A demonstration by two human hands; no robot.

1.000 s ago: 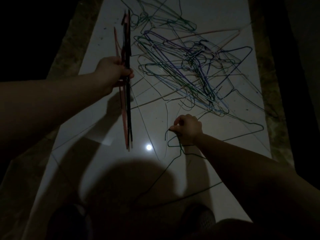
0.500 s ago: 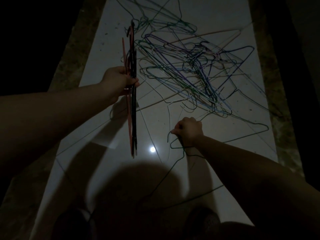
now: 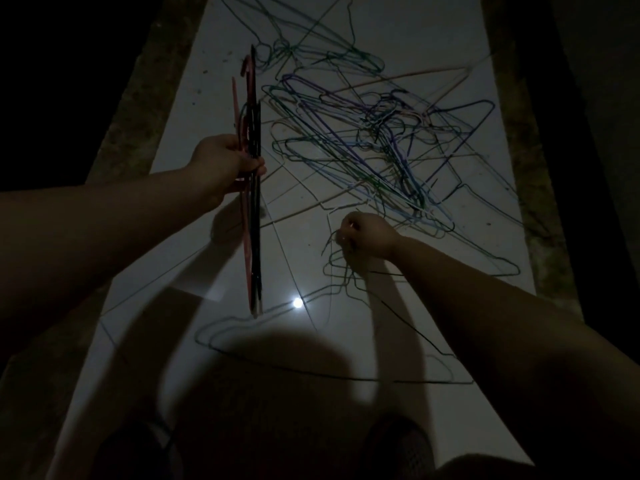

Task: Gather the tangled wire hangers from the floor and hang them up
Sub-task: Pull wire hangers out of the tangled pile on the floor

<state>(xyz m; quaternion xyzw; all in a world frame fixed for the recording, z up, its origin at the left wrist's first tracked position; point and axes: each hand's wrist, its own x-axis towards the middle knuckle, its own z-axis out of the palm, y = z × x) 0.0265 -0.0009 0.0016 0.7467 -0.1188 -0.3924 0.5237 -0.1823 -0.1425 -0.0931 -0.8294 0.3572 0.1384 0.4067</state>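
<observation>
**A:** What is held in the left hand (image 3: 225, 164)?

**B:** A flat bundle of red and black wire hangers (image 3: 255, 220) is held on edge above the floor, running from far to near. The grip is clenched round it nearer its far end, with the fingers curled over the wires.

**A:** And the right hand (image 3: 367, 235)?

**B:** It is lowered close to the glossy white tiled floor (image 3: 433, 39), at the near edge of the heap. Its grip is closed in a fist on a thin dark green wire hanger (image 3: 327, 242), whose hook is seen curling just beside the knuckles. That part is blurred, so how many wires are pinched cannot be told.

**A:** Where are the other hangers found?

**B:** A tangled heap of thin wire hangers in green, blue, purple and pale pink (image 3: 374, 143) is spread on the floor beyond both hands. A large dark wire hanger (image 3: 311, 375) is laid flat nearer the person, its long bar partly lost in shadow. Whether it is joined to the wire in the fist cannot be told.

**A:** What else is seen?

**B:** A small bright spot of reflected light (image 3: 297, 303) is shown on the tiles just beside the bundle's near tip. Two dark shoes (image 3: 398, 448) are made out at the bottom edge.
</observation>
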